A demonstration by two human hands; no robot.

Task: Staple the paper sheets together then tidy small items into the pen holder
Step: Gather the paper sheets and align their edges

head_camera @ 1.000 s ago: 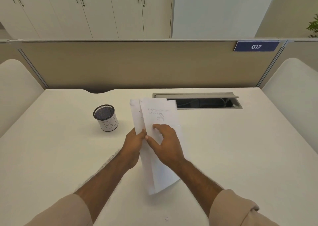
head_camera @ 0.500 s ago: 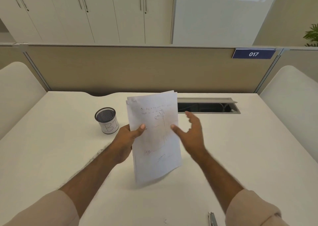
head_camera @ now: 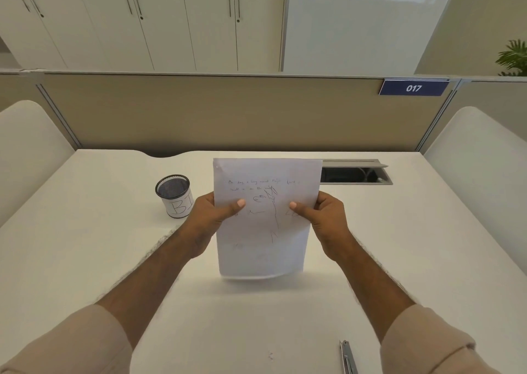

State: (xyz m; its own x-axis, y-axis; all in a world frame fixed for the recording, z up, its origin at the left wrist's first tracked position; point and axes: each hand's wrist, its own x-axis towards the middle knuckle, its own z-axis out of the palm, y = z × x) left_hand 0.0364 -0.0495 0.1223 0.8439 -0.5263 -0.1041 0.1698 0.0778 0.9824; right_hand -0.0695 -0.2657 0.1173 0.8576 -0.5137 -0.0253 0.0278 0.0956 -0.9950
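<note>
I hold the white paper sheets (head_camera: pixel 265 248) upright over the middle of the desk, with handwriting and a sketch facing me. My left hand (head_camera: pixel 211 214) pinches the left edge and my right hand (head_camera: pixel 322 214) pinches the right edge, thumbs on the front. The bottom edge hangs just above the desk top. A black mesh pen holder (head_camera: pixel 174 195) with a white label stands to the left of my left hand. A slim metal stapler (head_camera: pixel 348 358) lies near the front edge, partly cut off by the frame.
The white desk (head_camera: pixel 85 259) has an open cable tray (head_camera: pixel 356 174) at the back right, behind the sheets. A beige partition with a sign "017" (head_camera: pixel 413 88) closes off the far side. A tiny speck (head_camera: pixel 271 355) lies near the front edge.
The sheets went from lying on the desk to being lifted by my left hand; now my right hand has taken the right edge and the sheets are squared and upright.
</note>
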